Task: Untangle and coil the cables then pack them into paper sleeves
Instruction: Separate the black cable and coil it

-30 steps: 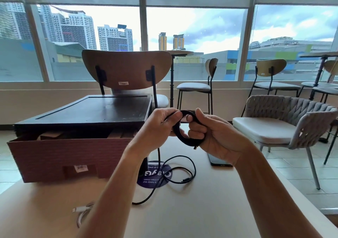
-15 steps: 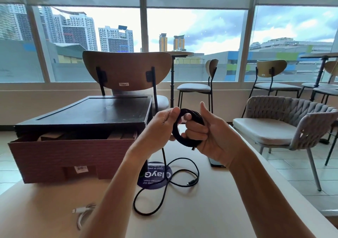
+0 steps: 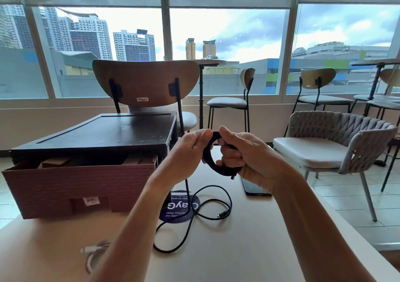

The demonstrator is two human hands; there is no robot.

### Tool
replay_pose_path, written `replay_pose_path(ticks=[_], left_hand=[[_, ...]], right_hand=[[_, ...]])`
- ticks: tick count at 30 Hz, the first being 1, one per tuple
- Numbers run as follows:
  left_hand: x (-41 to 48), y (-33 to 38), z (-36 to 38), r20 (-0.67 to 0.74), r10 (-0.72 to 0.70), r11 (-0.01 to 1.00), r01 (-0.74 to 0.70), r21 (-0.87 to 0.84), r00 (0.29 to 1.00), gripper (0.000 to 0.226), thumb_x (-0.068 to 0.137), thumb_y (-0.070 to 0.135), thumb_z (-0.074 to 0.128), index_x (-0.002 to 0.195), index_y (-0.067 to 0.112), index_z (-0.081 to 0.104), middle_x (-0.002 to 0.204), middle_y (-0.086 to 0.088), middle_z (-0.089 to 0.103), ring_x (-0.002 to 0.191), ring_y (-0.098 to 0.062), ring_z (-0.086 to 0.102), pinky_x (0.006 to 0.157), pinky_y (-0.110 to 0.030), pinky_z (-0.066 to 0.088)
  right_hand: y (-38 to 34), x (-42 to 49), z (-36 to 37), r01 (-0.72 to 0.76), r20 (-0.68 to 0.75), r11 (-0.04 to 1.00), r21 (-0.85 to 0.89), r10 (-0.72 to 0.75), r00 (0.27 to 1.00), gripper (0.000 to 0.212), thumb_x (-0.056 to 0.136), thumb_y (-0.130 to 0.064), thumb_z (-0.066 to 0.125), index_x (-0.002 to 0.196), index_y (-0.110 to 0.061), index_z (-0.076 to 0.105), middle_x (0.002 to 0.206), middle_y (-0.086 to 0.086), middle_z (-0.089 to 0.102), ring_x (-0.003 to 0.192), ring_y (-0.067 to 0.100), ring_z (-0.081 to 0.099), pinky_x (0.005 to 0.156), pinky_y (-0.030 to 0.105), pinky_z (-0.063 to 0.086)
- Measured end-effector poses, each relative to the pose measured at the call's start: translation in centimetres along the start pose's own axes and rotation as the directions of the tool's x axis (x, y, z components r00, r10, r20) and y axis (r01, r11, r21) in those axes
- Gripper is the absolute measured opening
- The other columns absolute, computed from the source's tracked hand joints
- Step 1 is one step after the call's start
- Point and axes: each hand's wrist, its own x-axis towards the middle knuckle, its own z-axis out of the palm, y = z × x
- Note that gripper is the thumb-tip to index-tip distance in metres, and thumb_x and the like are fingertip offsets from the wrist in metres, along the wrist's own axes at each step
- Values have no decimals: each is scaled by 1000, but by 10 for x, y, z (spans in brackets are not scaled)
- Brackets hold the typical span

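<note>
Both hands hold a black cable [image 3: 211,162] in mid-air above the beige table [image 3: 249,249]. Part of it is wound into a small coil that my right hand [image 3: 244,156] grips from the right. My left hand [image 3: 190,149] pinches the coil's upper left side. The loose rest of the black cable hangs down and lies in open loops on the table, its plug end [image 3: 223,214] near the middle. A white cable [image 3: 93,253] lies bunched at the near left, partly hidden by my left forearm.
A brown cardboard box [image 3: 75,186] with a black tray [image 3: 104,134] on top stands on the table's left. A dark phone [image 3: 254,189] lies flat under my right hand. A round blue sticker [image 3: 179,210] marks the table. Chairs stand behind and to the right.
Both hands stayed together on the coil, turning it. The loose cable on the table has shifted, and its loop spread toward me.
</note>
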Motion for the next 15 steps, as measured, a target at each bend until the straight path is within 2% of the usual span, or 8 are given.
replay_pose_path(ticks=[4,8,9,11,13,15], left_hand=[[1,2,5,-22,-27,997,26,-72,999,49,108,37,32,90,-3,55,61,-5,51,46,-1,42,45,-10,31],[3,1,5,-49,-128,963,113,-243,991,34,110,31,31,89,14,53,69,-9,50,43,-5,40,39,-13,29],[2,0,5,-42,-159,964,146,-222,986,31,110,28,31,93,17,55,70,-8,50,41,-3,38,39,-12,28],[2,-6,5,19,-226,970,227,-89,974,29,110,28,31,119,22,58,72,-5,50,40,1,38,40,-11,29],[1,-12,7,114,-303,953,299,58,946,36,109,28,33,142,28,48,74,-3,53,44,2,43,43,-12,32],[-2,-13,11,196,-367,927,340,160,909,43,109,28,35,151,33,36,78,-2,55,56,-4,45,48,-17,34]], right_hand=[[0,1,-3,-6,0,987,162,6,1000,31,99,-33,48,78,-11,55,51,-8,27,40,5,25,68,25,53],[1,8,-3,62,20,872,486,-82,996,27,99,-30,42,81,-12,50,51,-9,33,42,4,33,80,23,49],[1,10,-4,113,-10,831,545,-128,992,27,102,-28,39,83,-12,49,53,-8,35,45,5,35,84,25,48],[-3,11,-8,231,-115,766,600,-204,972,28,106,-24,32,84,-12,46,59,-5,37,50,9,37,88,29,43],[-5,12,-12,344,-238,735,585,-249,939,27,108,-21,28,90,-11,45,64,-3,41,53,11,39,85,29,39],[-5,14,-16,430,-355,729,533,-268,896,24,108,-17,28,95,-8,47,66,-1,46,54,11,42,81,28,37]])
